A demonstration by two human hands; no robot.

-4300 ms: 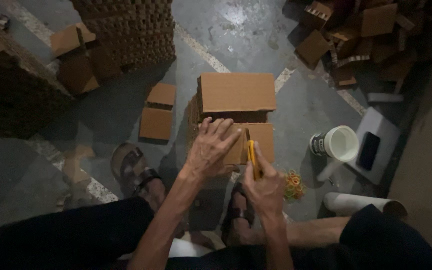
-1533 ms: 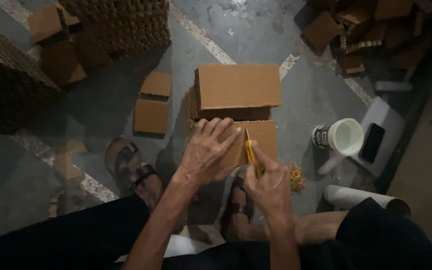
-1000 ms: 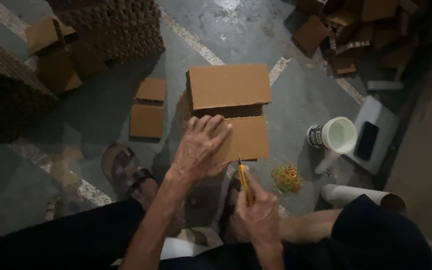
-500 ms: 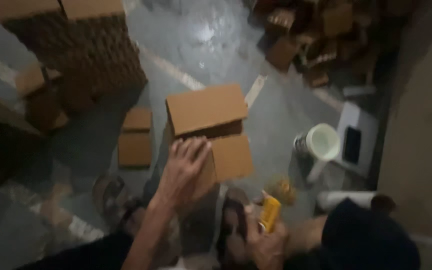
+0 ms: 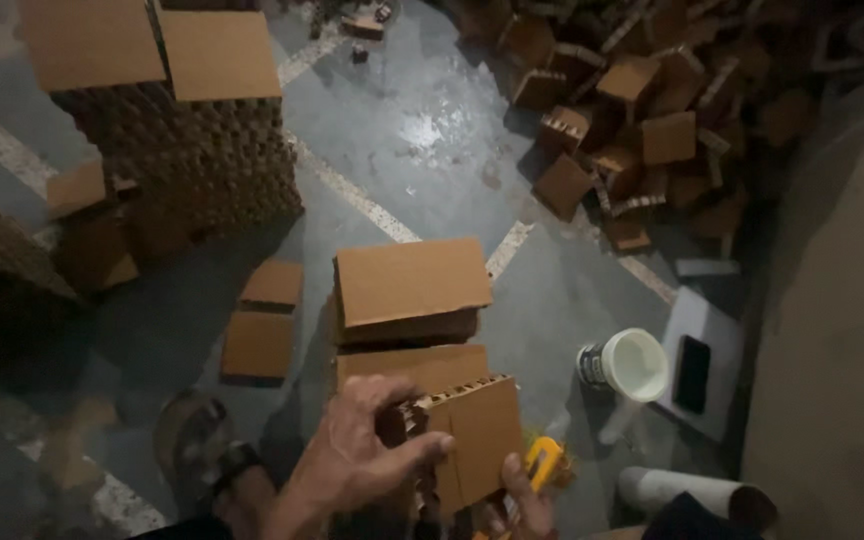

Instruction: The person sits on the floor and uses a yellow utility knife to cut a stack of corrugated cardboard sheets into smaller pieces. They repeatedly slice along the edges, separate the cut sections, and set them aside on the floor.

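Left hand (image 5: pixel 357 460) clenched on a honeycomb cardboard block (image 5: pixel 472 440), thumb across its cut edge, lifting it tilted above the floor. Right hand (image 5: pixel 522 500) low at the frame's bottom, wrapped around a yellow utility knife (image 5: pixel 542 465), just beside the block's lower corner. Beneath the block, a flat cardboard piece (image 5: pixel 412 365); behind that, a thicker stack of cardboard (image 5: pixel 412 285). White bucket (image 5: pixel 627 365) to the right on the grey floor (image 5: pixel 422 150), near a dark phone (image 5: pixel 692 373). Sandalled foot (image 5: pixel 197 450) to the left.
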